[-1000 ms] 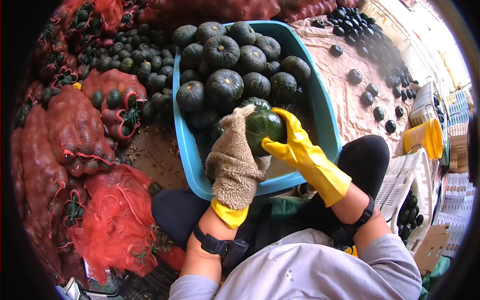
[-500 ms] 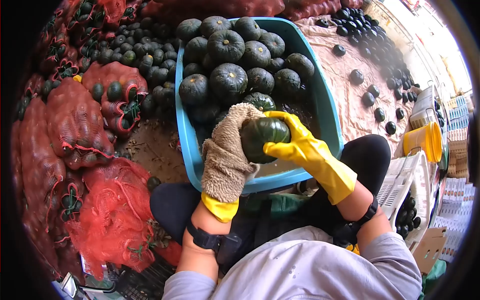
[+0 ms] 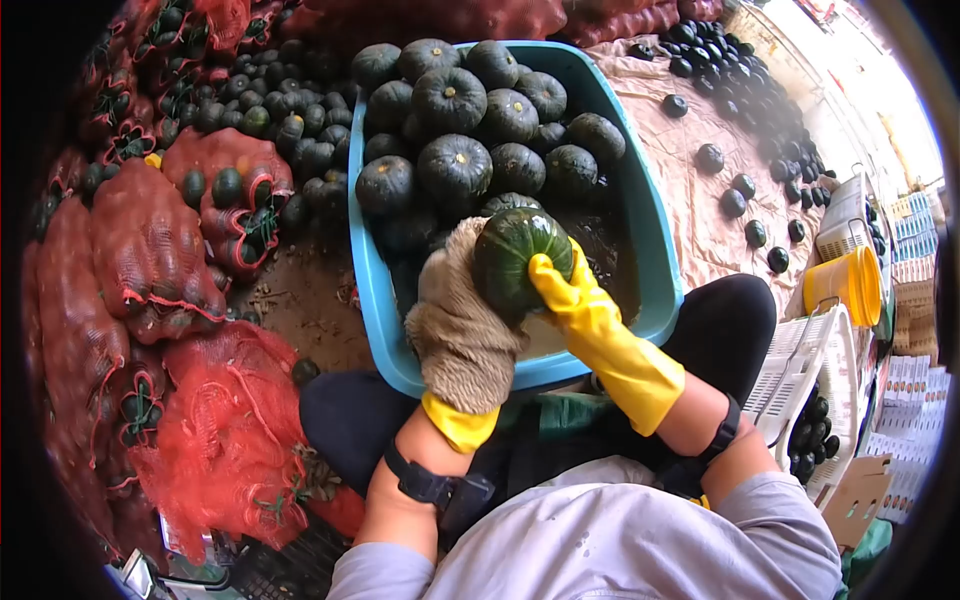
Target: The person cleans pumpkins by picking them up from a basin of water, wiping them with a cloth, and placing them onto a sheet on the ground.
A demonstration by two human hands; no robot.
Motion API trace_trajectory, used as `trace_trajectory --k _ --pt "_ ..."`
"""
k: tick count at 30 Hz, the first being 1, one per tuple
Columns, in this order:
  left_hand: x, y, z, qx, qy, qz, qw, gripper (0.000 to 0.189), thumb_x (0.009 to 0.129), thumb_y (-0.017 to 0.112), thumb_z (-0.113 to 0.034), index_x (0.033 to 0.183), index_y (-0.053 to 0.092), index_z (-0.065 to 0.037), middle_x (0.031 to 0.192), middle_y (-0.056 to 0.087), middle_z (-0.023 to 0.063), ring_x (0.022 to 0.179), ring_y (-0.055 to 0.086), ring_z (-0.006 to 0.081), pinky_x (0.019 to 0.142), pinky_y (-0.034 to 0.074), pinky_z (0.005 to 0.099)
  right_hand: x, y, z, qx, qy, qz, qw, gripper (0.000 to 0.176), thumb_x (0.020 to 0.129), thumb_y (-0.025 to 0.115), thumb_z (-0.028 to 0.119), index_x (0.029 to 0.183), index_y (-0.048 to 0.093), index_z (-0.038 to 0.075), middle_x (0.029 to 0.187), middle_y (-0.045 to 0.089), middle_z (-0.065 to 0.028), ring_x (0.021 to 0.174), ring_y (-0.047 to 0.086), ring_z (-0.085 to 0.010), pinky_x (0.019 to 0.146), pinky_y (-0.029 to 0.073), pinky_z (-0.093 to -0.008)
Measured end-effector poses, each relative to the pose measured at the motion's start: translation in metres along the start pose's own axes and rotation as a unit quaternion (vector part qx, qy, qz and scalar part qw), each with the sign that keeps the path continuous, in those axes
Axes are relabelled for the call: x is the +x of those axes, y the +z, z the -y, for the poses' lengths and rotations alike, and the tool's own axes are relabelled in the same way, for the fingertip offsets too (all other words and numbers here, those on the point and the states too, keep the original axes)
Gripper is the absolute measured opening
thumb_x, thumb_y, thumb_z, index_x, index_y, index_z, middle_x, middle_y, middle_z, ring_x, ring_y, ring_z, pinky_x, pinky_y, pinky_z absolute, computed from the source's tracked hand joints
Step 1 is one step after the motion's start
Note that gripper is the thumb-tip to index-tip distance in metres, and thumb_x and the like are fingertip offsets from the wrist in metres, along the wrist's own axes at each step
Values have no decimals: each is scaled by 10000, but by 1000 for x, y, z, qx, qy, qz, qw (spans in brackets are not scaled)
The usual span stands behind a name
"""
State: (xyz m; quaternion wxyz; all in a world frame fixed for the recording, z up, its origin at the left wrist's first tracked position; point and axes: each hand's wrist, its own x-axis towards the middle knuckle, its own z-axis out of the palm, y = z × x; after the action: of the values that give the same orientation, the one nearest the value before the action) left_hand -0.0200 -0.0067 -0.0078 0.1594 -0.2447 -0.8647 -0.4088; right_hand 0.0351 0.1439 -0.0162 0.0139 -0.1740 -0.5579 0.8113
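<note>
A dark green, wet-looking pumpkin (image 3: 515, 258) is held between both hands over the near part of a blue tub (image 3: 372, 300). My left hand (image 3: 462, 315) wears a brown fleecy cloth mitt over a yellow glove and presses against the pumpkin's left side; its fingers are hidden behind it. My right hand (image 3: 580, 300), in a yellow rubber glove, grips the right side, thumb on the near face. Beyond them, several dark green pumpkins (image 3: 455, 165) are heaped in the tub, with murky water (image 3: 615, 240) beside them.
Red mesh sacks (image 3: 150, 240) of pumpkins crowd the left, with loose pumpkins (image 3: 270, 110) behind. At right, more pumpkins (image 3: 733, 203) lie on a pinkish sheet (image 3: 690, 240). A yellow bucket (image 3: 845, 285) and a white crate (image 3: 800, 360) stand beside my right knee.
The pumpkin has turned in my hands and risen slightly toward the far side, showing more of its striped skin. My right forearm has shifted left, and my left wrist a little right.
</note>
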Motion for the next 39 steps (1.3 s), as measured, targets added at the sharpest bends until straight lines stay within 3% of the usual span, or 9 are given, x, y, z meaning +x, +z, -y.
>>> trace_trajectory --k 3,6,14,21,22,25,29,33,39 --pt "-1 -8 -14 -72 -3 22 997 718 702 935 -102 1335 596 -110 1245 713 111 1204 705 320 1058 556 427 17 -26 15 -277 26 58 959 968 813 947 261 1605 419 87 1470 601 -172 1327 611 -254 1124 508 -402" --pt "5 -18 -22 -138 -8 44 989 729 737 916 -107 1378 569 -96 1267 702 103 1220 696 294 1078 544 409 -11 -13 25 -241 -193 99 946 1070 747 945 39 1653 381 123 1562 519 -156 1448 514 -248 1217 424 -390" --pt "-22 -5 -24 -231 -184 61 953 496 870 784 -239 1318 619 -101 1202 730 79 1108 710 256 949 572 377 -29 -18 -8 -116 -67 -27 991 928 884 897 132 1638 356 152 1397 637 -115 1258 638 -214 1114 520 -388" --pt "-13 6 2 -601 -526 23 602 372 987 668 -354 1265 663 -105 1145 755 58 1011 723 224 835 597 349 25 -147 77 -135 -16 99 986 556 972 794 129 1477 576 40 1316 716 -127 1206 701 -213 1071 553 -387" --pt "-11 10 11 -633 -534 24 559 366 1004 652 -370 1257 669 -106 1137 759 55 997 725 219 819 600 345 46 -177 95 147 -139 152 967 558 976 797 187 1469 590 27 1298 725 -154 1241 694 -245 1102 541 -392" --pt "-34 58 58 -741 -456 33 492 384 1061 558 -434 1242 702 -127 1101 766 99 993 756 231 820 610 328 44 -149 104 -197 -59 134 969 663 938 807 302 1504 576 47 1388 683 -173 1330 638 -282 1151 497 -406" --pt "-12 27 18 -362 -374 209 828 426 1040 609 -447 1257 671 -86 1138 756 196 1090 750 352 913 609 447 31 -93 93 -596 39 88 797 811 887 821 456 1551 557 73 1508 628 -198 1449 563 -330 1216 438 -424" --pt "-11 -3 -9 -156 -172 160 959 339 981 658 -365 1214 677 -118 1088 716 164 1020 737 355 805 603 489 55 -111 -47 -785 107 192 579 818 864 786 517 1538 575 103 1570 557 -262 1436 553 -423 1185 476 -441" --pt "-20 -26 -22 63 54 30 996 270 894 730 -242 1149 685 -166 1012 657 115 916 717 359 644 595 553 81 -143 -34 -630 31 201 750 702 936 737 398 1537 553 84 1591 529 -240 1449 533 -378 1202 447 -436"
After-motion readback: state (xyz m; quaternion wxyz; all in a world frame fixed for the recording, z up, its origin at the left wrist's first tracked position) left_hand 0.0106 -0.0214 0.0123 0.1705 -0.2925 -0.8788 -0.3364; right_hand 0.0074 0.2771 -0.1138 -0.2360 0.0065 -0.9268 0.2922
